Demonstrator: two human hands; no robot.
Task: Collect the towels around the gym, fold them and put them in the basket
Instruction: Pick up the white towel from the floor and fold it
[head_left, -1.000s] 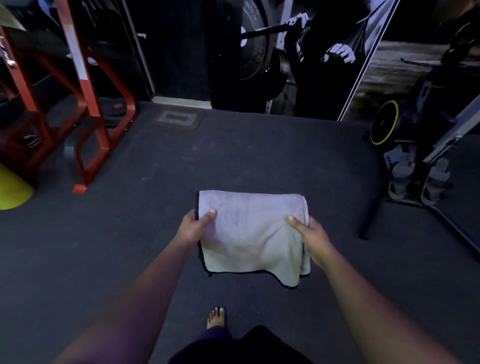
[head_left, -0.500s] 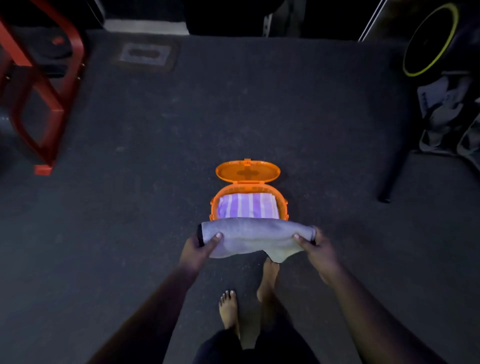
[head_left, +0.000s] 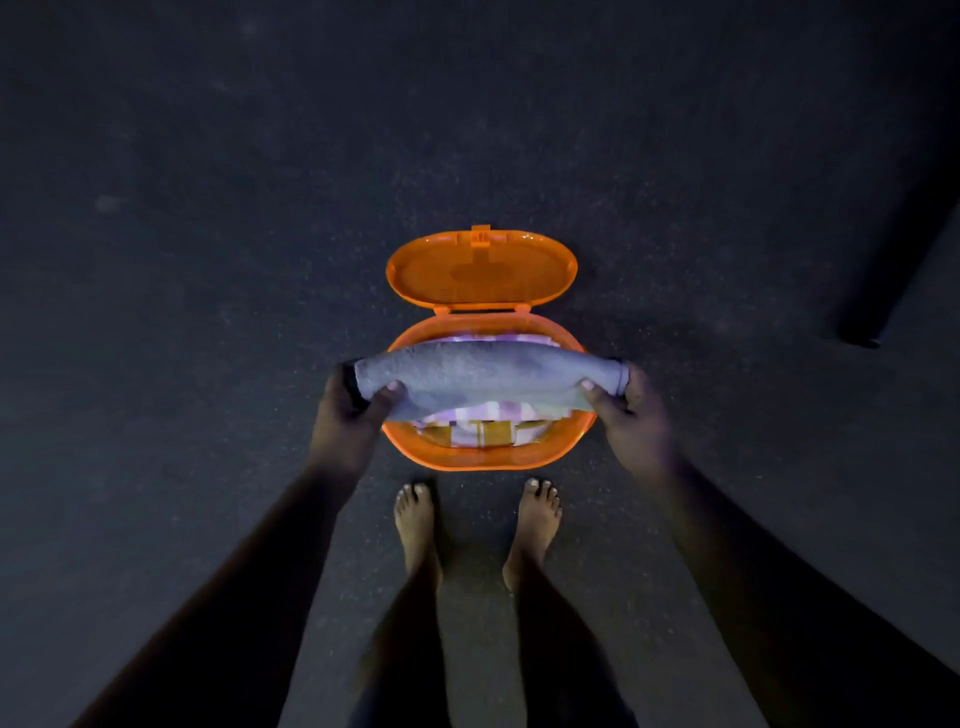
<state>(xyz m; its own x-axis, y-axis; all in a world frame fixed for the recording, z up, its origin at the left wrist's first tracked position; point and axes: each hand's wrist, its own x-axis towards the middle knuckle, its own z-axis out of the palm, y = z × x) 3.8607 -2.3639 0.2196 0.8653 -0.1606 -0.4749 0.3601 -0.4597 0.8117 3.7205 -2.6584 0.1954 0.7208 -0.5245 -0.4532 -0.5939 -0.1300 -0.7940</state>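
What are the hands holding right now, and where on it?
The folded grey towel, held above the open orange basket: left hand grips its left end, right hand its right end.

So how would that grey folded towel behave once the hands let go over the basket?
The grey towel looks floppy: it sags between the left hand and right hand. Probably light and non-slippery, likely settling flat on the striped towel.

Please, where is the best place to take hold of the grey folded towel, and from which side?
Judging by its pose, grip the grey towel at its two short ends, from the outer sides, as the left hand and right hand do. It spans the orange basket sideways, so end grips should keep the fold together.
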